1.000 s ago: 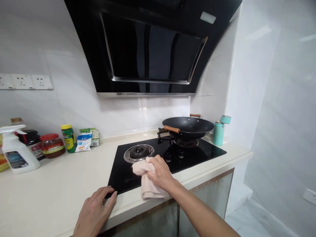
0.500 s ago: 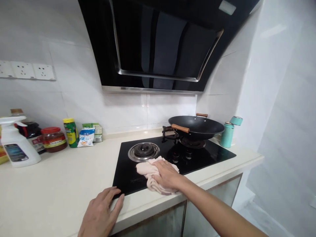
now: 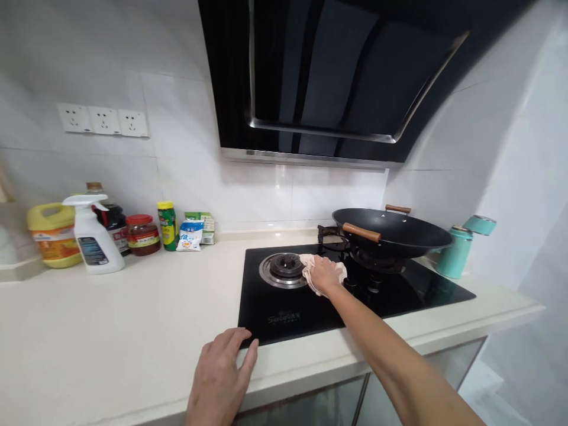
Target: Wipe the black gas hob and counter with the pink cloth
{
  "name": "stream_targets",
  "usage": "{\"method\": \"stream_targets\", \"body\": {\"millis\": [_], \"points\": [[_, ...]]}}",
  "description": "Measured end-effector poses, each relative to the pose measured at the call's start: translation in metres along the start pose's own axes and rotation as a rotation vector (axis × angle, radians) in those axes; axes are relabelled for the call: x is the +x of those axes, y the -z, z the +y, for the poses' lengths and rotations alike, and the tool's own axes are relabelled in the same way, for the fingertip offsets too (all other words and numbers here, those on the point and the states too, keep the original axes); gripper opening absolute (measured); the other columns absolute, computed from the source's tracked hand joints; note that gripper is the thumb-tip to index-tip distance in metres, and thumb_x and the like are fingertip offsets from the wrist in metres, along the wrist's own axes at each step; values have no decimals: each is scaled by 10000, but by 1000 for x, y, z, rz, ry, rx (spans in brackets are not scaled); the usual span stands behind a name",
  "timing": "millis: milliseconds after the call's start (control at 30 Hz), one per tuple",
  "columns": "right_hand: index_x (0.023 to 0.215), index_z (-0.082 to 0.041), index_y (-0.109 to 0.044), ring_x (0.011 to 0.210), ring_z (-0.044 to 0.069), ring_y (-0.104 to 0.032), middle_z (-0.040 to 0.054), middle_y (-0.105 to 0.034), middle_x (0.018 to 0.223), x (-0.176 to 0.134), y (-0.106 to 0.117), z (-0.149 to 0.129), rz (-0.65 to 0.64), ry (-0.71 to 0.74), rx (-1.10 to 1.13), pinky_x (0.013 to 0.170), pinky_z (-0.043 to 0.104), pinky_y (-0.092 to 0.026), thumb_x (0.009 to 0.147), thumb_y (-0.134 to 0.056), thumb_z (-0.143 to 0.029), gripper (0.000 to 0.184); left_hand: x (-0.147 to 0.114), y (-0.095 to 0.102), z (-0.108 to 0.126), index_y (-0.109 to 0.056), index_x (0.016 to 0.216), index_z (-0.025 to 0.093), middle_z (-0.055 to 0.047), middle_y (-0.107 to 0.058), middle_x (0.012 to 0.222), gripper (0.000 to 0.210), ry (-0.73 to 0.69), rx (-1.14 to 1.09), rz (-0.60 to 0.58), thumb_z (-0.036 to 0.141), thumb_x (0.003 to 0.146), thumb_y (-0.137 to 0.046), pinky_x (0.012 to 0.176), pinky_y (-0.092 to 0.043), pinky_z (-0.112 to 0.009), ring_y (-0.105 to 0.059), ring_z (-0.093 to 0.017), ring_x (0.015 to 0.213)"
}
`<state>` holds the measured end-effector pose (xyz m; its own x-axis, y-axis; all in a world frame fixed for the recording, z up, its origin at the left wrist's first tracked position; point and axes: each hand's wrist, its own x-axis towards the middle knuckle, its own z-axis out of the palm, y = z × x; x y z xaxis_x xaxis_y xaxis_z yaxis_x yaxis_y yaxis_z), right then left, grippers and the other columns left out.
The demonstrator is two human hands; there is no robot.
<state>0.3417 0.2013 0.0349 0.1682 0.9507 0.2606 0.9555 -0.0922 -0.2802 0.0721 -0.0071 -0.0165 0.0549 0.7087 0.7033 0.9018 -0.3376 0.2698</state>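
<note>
My right hand [image 3: 326, 275] presses a pale pink cloth [image 3: 312, 279] onto the black glass gas stove [image 3: 288, 307], just right of the left burner [image 3: 286, 269]. The cloth is bunched under my fingers and touches the edge of the burner's metal ring. My left hand [image 3: 222, 373] rests on the cream countertop at the stove's front left corner, fingers apart, with nothing in it. A black wok [image 3: 394, 234] with wooden handles sits over the right burner. Two control knobs stand between the burners, one partly hidden by my right hand.
Along the wall at left stand a white spray bottle [image 3: 97, 242], a yellow jug [image 3: 55, 239], a red-lidded jar [image 3: 142, 236], a green shaker [image 3: 167, 226] and seasoning bags [image 3: 190, 235]. A teal canister [image 3: 455, 254] is behind the wok. The range hood [image 3: 328, 77] hangs above.
My right hand has moved the cloth from the stove's front edge back to beside the left burner. My left hand stays at the stove's corner. The view has shifted left.
</note>
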Motion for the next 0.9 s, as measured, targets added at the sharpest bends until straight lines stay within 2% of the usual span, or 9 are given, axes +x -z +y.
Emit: {"method": "stream_targets", "body": {"millis": [100, 233, 333, 433, 567, 633, 800, 900], "points": [[1284, -197, -558, 1250, 379, -498, 174, -563, 1321, -8, 3, 4, -22, 55, -17, 1003, 548, -342, 982, -371, -405, 412, 1, 1, 4, -668, 1065, 252, -52, -732, 1116, 228, 15, -3, 10, 401, 977, -521, 885, -496, -410, -685, -234, 1017], [1303, -167, -523, 1228, 361, -495, 180, -545, 1329, -42, 5, 3, -19, 153, -47, 1004, 510, -350, 966, -388, -452, 461, 3, 2, 9, -682, 1054, 257, -60, -718, 1166, 244, 25, -13, 16, 416, 976, -514, 892, -499, -424, -671, -250, 1076], [1331, -180, -506, 1225, 344, -488, 168, -544, 1330, -72, 3, -12, -14, 262, -39, 1019, 491, -348, 952, -414, -493, 500, 4, 0, 9, -689, 1075, 255, -79, -700, 1206, 306, 44, -31, 42, 470, 980, -493, 918, -495, -451, -646, -271, 1137], [1329, -210, -515, 1241, 342, -477, 152, -544, 1343, -88, 2, -40, -40, 420, 12, 1031, 505, -348, 945, -427, -483, 479, 6, -2, 6, -692, 1101, 246, -104, -678, 1244, 383, 78, -38, 52, 527, 977, -463, 940, -488, -482, -625, -290, 1173], [1301, -213, -555, 1271, 388, -474, 167, -547, 1343, -80, 8, -76, -118, 564, 20, 1060, 581, -320, 902, -480, -535, 518, 8, 0, 2, -704, 1103, 249, -107, -679, 1263, 404, 114, -22, -1, 542, 957, -466, 964, -484, -489, -623, -294, 1187], [1293, -204, -568, 1259, 404, -498, 182, -566, 1319, -69, 14, -87, -154, 603, 22, 1044, 590, -344, 862, -533, -557, 559, 10, 1, 1, -710, 1081, 256, -96, -696, 1247, 394, 130, -10, -48, 546, 941, -482, 959, -487, -480, -633, -290, 1175], [1315, -256, -548, 1206, 339, -582, 131, -587, 1310, -50, 18, -103, -191, 653, 84, 1016, 502, -423, 790, -627, -608, 637, 16, 2, -2, -706, 1035, 265, -72, -727, 1171, 423, 156, -8, -127, 595, 912, -471, 929, -498, -458, -663, -282, 1113], [1313, -235, -552, 1255, 325, -555, 134, -568, 1338, -47, 13, -108, -180, 679, 110, 1052, 489, -404, 817, -597, -615, 626, 18, 3, -2, -697, 1016, 265, -66, -731, 1134, 443, 170, -24, -148, 617, 908, -450, 919, -503, -450, -679, -278, 1069]]}}
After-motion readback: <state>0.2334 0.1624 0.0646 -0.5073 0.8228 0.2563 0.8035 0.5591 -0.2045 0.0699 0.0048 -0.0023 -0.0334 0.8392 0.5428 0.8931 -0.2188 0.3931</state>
